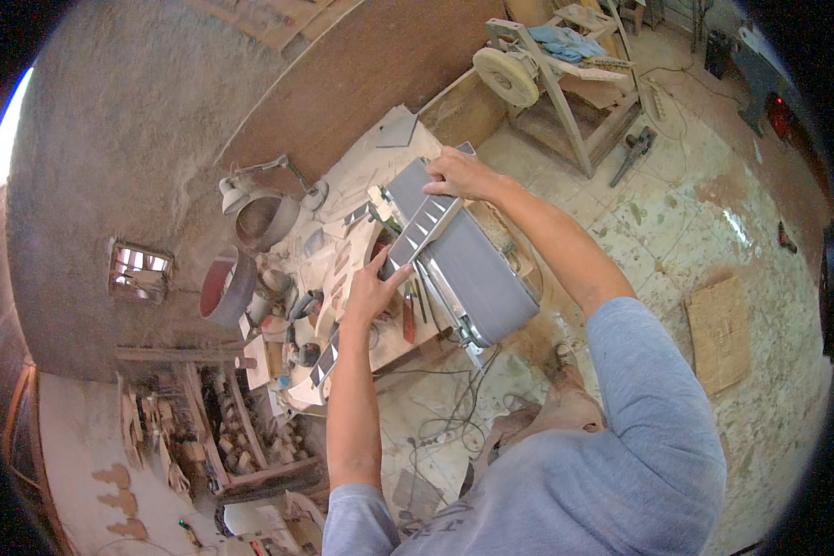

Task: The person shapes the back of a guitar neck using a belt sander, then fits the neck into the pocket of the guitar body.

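Note:
A belt sander with a wide grey belt (pixel 491 287) lies at the edge of the cluttered workbench (pixel 389 148). A long pale strip with a row of slots (pixel 431 222) lies slanted across it. My left hand (pixel 375 292) grips the strip's lower left end, thumb and fingers bent round it. My right hand (pixel 456 174) grips its upper end over the belt, fingers curled. Red-handled tools (pixel 408 315) lie just right of my left hand, and a similar slotted piece (pixel 324 361) shows beside my left forearm.
A desk lamp (pixel 236 195), two drum-like containers (pixel 227 287) and power tools (pixel 301 352) crowd the bench's left. A wooden stand with a round wheel (pixel 505 74) is behind at right. Cords (pixel 449 417) and a cardboard sheet (pixel 713 334) lie on the floor. Wood offcuts (pixel 204 435) fill the lower left.

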The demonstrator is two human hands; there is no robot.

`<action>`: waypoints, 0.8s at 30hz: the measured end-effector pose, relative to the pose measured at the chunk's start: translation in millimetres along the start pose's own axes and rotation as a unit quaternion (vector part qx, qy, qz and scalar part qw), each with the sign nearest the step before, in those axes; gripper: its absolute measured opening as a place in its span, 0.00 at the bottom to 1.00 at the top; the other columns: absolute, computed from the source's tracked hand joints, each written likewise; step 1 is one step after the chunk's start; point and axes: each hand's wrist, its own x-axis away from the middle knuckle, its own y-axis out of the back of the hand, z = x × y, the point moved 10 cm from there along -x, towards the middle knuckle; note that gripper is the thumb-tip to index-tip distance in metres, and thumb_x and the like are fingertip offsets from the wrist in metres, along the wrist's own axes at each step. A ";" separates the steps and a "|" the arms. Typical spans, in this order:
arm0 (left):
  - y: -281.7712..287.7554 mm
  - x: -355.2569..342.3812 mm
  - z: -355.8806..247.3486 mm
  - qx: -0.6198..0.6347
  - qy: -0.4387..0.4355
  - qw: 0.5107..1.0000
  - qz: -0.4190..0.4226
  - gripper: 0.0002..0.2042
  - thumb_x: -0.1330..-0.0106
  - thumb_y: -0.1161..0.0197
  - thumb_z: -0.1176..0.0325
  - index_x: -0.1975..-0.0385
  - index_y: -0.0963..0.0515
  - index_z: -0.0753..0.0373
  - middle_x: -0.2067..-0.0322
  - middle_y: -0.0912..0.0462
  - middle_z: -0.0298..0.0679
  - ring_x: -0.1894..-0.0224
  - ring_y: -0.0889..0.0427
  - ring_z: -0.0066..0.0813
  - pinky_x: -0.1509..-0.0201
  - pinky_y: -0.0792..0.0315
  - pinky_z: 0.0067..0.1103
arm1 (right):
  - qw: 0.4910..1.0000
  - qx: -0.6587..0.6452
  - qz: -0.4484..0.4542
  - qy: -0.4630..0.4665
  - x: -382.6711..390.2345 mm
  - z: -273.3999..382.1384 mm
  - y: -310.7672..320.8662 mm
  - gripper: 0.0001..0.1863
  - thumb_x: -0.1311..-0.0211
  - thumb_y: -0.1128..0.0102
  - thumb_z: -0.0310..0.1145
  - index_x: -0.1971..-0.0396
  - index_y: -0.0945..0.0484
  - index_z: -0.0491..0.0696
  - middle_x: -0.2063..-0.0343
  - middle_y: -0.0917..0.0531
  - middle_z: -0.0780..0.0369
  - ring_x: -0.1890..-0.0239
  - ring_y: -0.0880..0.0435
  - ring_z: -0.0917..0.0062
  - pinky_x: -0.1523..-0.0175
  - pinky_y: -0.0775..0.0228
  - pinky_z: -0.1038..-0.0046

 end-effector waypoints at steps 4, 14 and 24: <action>4.9 1.8 -10.7 0.009 -0.002 1.000 -0.019 0.35 0.38 0.29 0.46 0.39 0.23 0.67 0.56 0.13 0.59 0.53 0.13 0.51 0.46 0.23 0.34 | 1.000 -0.001 0.006 0.005 -1.3 3.1 1.4 0.23 0.41 0.30 0.50 0.80 0.28 0.47 0.76 0.23 0.59 0.60 0.25 0.62 0.54 0.31 0.59; -5.0 -5.9 -4.1 0.044 -0.010 0.998 -0.039 0.32 0.38 0.29 0.45 0.41 0.21 0.65 0.58 0.13 0.58 0.53 0.14 0.54 0.46 0.24 0.36 | 0.999 0.018 0.028 -0.002 -4.9 -1.1 9.6 0.24 0.40 0.31 0.51 0.79 0.25 0.46 0.72 0.20 0.53 0.60 0.22 0.57 0.53 0.31 0.56; -2.5 -3.7 1.4 0.018 0.022 0.999 -0.028 0.36 0.39 0.28 0.44 0.40 0.21 0.67 0.56 0.13 0.58 0.53 0.12 0.46 0.47 0.23 0.33 | 0.999 0.016 0.042 0.010 -5.8 3.4 3.6 0.21 0.40 0.31 0.49 0.76 0.22 0.45 0.71 0.18 0.53 0.57 0.21 0.56 0.52 0.29 0.56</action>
